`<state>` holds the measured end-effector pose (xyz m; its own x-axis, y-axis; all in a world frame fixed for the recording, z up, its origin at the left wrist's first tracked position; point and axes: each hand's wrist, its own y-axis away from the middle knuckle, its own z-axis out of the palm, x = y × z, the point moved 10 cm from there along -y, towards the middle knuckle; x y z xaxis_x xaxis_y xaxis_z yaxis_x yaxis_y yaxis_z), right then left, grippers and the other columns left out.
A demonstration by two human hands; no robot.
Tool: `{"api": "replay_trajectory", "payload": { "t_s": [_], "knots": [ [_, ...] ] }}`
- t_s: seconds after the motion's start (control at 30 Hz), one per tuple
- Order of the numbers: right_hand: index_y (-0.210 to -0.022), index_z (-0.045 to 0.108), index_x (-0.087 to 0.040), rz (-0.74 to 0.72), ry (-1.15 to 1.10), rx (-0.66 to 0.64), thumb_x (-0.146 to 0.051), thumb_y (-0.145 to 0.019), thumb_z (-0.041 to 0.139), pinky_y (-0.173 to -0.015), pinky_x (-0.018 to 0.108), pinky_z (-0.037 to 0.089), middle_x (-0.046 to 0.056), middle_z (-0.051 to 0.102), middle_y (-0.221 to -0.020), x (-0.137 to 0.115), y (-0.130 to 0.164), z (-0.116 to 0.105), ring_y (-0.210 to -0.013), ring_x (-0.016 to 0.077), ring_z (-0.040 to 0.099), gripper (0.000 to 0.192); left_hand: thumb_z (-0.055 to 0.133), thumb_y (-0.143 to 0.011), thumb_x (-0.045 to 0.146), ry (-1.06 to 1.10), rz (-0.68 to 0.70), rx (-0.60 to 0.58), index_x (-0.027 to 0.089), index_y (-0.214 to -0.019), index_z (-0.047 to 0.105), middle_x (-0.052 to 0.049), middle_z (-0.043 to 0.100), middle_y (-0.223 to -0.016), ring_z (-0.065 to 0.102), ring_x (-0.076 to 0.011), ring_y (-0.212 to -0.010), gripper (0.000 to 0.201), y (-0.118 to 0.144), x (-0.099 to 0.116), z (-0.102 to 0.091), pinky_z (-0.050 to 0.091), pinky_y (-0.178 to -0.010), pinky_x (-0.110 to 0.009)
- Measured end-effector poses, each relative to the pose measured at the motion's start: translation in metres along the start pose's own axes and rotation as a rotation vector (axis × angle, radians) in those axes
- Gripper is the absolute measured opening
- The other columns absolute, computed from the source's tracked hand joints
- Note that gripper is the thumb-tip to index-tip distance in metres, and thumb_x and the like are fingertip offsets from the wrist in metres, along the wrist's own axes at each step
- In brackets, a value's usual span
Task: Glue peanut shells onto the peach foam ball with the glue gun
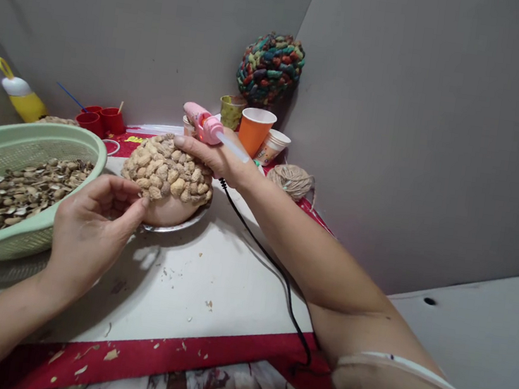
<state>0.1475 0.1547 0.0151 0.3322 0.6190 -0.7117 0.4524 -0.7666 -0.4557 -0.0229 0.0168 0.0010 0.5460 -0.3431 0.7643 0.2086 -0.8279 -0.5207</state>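
A round ball (169, 176) half covered in glued peanut shells rests on a metal plate (177, 227) at the table's middle. My right hand (219, 157) lies on top of the ball and grips a pink glue gun (205, 125), nozzle pointing left, a clear glue stick poking out behind. Its black cord (273, 266) trails toward me. My left hand (93, 223) hovers at the ball's bare lower left side, fingers pinched together; whether a shell sits between them is hidden.
A green colander (32, 139) full of peanut shells stands at left. Behind are red cups (100, 119), an orange paper cup (255, 129), a twine ball (292, 180), a painted shell ball (270, 68) and a yellow bottle (21, 96). Grey walls close the corner.
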Motion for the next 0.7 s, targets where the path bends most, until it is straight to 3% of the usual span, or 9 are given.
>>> {"api": "replay_trajectory", "payload": {
  "t_s": [0.1,0.27,0.37,0.53,0.7],
  "knots": [
    [-0.157,0.046,-0.012,-0.005,0.018,0.005,-0.056,-0.095,0.064,-0.116,0.045,0.045,0.006,0.072,-0.108,-0.0028,0.0011,0.0000,-0.119,0.0284,0.064,0.078,0.074,-0.075,0.028,0.008,-0.003,0.008,0.019,-0.083,0.070,0.003,0.072,-0.070,0.065,-0.0091,-0.059,0.012,-0.0013,-0.0017,-0.0001,0.053,-0.059,-0.019],
    [-0.154,0.050,-0.022,0.032,0.021,0.023,-0.066,-0.087,0.069,-0.114,0.046,0.049,0.001,0.072,-0.119,0.0021,0.0012,-0.0011,-0.124,0.0322,0.061,0.082,0.075,-0.074,0.028,0.038,-0.015,0.019,0.019,-0.082,0.070,0.002,0.073,-0.071,0.066,-0.0092,-0.059,0.013,-0.0038,-0.0032,0.0026,0.054,-0.058,-0.018],
    [-0.153,0.050,-0.014,-0.021,-0.012,0.027,-0.069,-0.086,0.068,-0.120,0.043,0.042,0.006,0.070,-0.129,-0.0010,0.0004,-0.0018,-0.135,0.0317,0.056,0.088,0.075,-0.073,0.028,0.067,-0.010,0.022,0.018,-0.080,0.070,0.002,0.074,-0.070,0.067,-0.0098,-0.060,0.013,-0.0040,-0.0001,0.0046,0.055,-0.059,-0.018],
    [-0.154,0.048,-0.007,-0.043,0.000,0.034,-0.057,-0.092,0.069,-0.125,0.038,0.035,0.013,0.061,-0.146,-0.0035,-0.0001,-0.0028,-0.143,0.0302,0.051,0.082,0.074,-0.073,0.026,0.059,-0.066,0.008,0.017,-0.082,0.072,0.001,0.075,-0.071,0.068,-0.0109,-0.060,0.013,-0.0020,-0.0023,0.0028,0.057,-0.061,-0.021],
    [-0.155,0.046,-0.007,-0.059,-0.025,0.032,-0.058,-0.093,0.068,-0.125,0.039,0.035,0.013,0.062,-0.145,-0.0055,0.0010,-0.0031,-0.143,0.0299,0.050,0.082,0.074,-0.073,0.026,0.074,-0.112,-0.002,0.017,-0.089,0.076,0.000,0.078,-0.075,0.071,-0.0124,-0.064,0.018,-0.0003,-0.0076,-0.0003,0.061,-0.067,-0.023]
  ]
}}
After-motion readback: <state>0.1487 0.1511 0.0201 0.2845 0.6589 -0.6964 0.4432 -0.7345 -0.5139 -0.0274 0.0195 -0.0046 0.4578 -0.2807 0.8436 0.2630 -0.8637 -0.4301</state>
